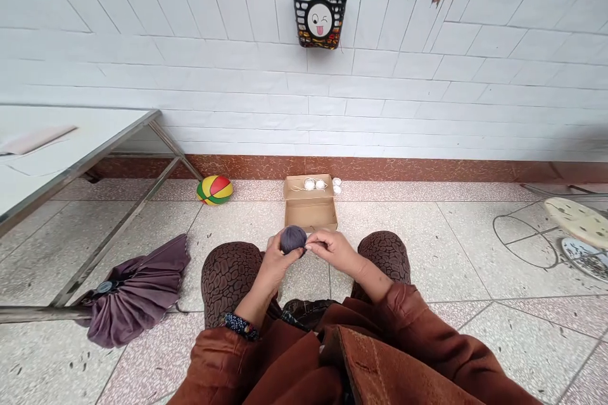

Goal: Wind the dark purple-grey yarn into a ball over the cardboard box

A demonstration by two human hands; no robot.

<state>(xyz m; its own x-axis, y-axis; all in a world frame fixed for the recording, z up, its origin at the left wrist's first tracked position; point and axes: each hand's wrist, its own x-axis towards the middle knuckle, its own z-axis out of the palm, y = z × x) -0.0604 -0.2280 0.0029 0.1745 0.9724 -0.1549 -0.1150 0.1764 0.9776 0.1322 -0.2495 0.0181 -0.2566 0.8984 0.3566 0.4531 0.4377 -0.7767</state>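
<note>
A dark grey-purple ball of yarn [293, 240] is held between my knees, wrapped by the fingers of my left hand [275, 261]. At the ball's right side, my right hand [336, 249] has its thumb and forefinger pinched together. What sits in that pinch is too small to make out; a strand of yarn may be there. Just beyond the ball, an open cardboard box [311, 210] lies on the floor. White balls [315, 184] with loose string rest in its lid, and small white pieces [337, 185] lie beside it.
A folded purple umbrella [142, 291] lies at left by a metal-framed table [80, 145]. A colourful ball [215, 190] sits near the table leg. At right stands a round-topped stool [577, 218]. A black basket [320, 19] hangs from the window bars.
</note>
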